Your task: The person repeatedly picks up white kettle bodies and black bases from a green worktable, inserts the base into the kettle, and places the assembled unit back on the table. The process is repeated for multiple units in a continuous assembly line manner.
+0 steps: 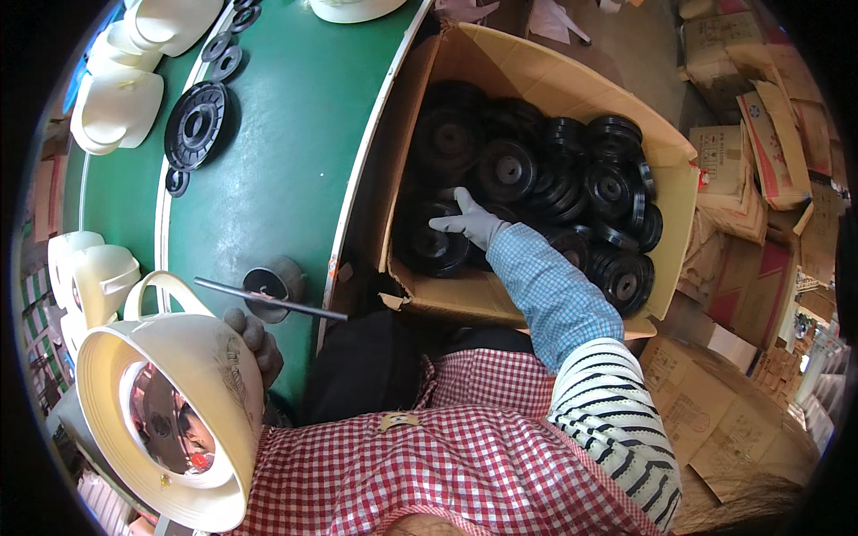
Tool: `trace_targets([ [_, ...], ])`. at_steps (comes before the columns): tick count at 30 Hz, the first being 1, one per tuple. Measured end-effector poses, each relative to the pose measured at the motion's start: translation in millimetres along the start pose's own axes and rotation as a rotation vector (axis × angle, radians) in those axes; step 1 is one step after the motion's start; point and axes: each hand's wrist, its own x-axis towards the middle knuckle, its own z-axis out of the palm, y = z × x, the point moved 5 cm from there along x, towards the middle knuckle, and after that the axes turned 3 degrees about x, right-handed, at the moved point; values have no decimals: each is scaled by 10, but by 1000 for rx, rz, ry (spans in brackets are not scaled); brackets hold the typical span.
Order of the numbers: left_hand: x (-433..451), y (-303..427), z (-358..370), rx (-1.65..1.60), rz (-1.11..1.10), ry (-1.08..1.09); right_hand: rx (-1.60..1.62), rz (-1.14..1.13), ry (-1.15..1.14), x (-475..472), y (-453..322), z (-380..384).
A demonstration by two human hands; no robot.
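My right hand (471, 220), in a pale grey glove, reaches into a cardboard box (673, 221) of round black plastic discs. Its fingers are spread over a disc (434, 246) near the box's left wall; whether they touch it is unclear. At the lower left, my left hand (258, 345), in a dark grey glove, is against the side of a cream plastic vessel (221, 375) with a handle and a shiny inner liner. That vessel hides most of the hand. Just beyond the hand, a thin dark rod (268, 298) lies across a grey metal cup (289, 275) on the green bench.
On the green bench (281, 147) lie a large black ribbed disc (196, 126) and several small black rings (226, 63). Cream plastic housings (117, 110) stand along its far left side. Cardboard cartons (724, 167) are piled at the right.
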Motion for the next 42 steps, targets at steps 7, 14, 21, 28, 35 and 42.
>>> trace_targets([
  [7,-592,-1,12,6,119,-39,131,-89,54,53,343,-222],
  [14,-1029,-108,25,-101,222,-385,514,-427,180,-615,-202,-454],
  [21,-1378,-44,153,-63,291,-371,447,-458,-45,-1185,-1839,805],
  [28,-1476,120,146,-35,299,-328,-129,-396,97,-319,-1987,1369],
  [35,-1524,246,275,39,305,-292,-216,-581,105,-451,-2132,1240],
  [42,-1552,61,448,111,286,-242,185,-547,-237,-2954,-1143,1662],
])
